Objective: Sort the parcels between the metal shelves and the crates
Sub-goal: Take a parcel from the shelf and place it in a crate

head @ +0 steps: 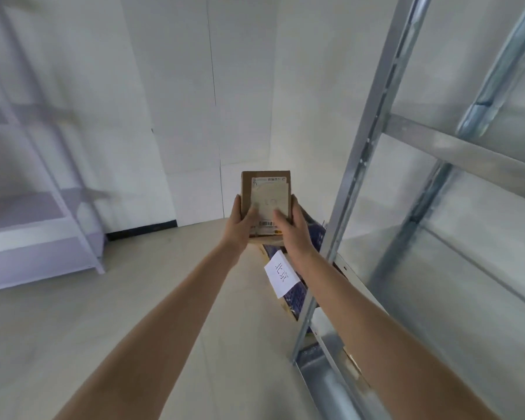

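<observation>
A small brown cardboard parcel (265, 192) with a pale shipping label is held up in front of me at arm's length. My left hand (240, 222) grips its left edge, thumb on the face. My right hand (291, 228) grips its right edge, thumb on the label. Below the parcel a dark blue crate (297, 294) stands on the floor, with a white paper tag (281, 275) on its rim and cardboard showing inside. The metal shelf (437, 183) rises to the right of my hands.
A second shelf unit (37, 222), blurred, stands at the left against the white wall. The silver upright (346, 183) of the right shelf passes close to my right forearm. Pale floor (134, 298) stretches between the two shelves.
</observation>
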The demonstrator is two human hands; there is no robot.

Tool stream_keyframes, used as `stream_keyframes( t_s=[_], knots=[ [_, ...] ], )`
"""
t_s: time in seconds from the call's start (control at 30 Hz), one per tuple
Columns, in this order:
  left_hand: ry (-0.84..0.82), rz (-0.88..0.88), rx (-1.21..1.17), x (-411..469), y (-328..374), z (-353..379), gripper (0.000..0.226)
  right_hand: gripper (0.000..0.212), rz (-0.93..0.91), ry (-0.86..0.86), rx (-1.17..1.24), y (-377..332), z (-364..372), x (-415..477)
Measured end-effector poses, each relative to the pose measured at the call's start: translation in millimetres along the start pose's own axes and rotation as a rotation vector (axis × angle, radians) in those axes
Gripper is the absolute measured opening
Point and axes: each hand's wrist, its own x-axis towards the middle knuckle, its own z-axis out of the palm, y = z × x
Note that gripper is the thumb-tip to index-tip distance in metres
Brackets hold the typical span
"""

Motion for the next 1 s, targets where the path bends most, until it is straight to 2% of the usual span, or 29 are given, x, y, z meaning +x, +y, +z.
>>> stream_keyframes(
  t_s=[0.1, 0.23, 0.43, 0.57, 0.73, 1.0],
  knots=[
    [0.006, 0.000, 0.052, 60, 5, -13, 0.025, 0.047, -0.001, -0.029, 0.002, 4, 12, 60],
    [0.032, -0.019, 0.066, 129, 1, -34, 0.034, 0.044, 0.011, -0.039, -0.004, 18, 31, 133],
    [-0.022, -0.047, 0.082, 253, -23, -66, 0.026, 0.047, 0.042, -0.006, -0.037, 51, 57, 245],
    [-0.141, -0.088, 0.088, 336, -41, -60, 0.034, 0.047, 0.064, 0.147, -0.073, 65, 53, 310],
    [-0.346, -0.181, 0.089, 419, -75, -16, 0.051, 0.041, 0.102, 0.379, -0.046, 85, 13, 364],
    [-0.628, -0.327, 0.151, 497, -153, 99, 0.050, 0.040, 0.206, 0.679, -0.049, 146, -97, 411]
  ],
)
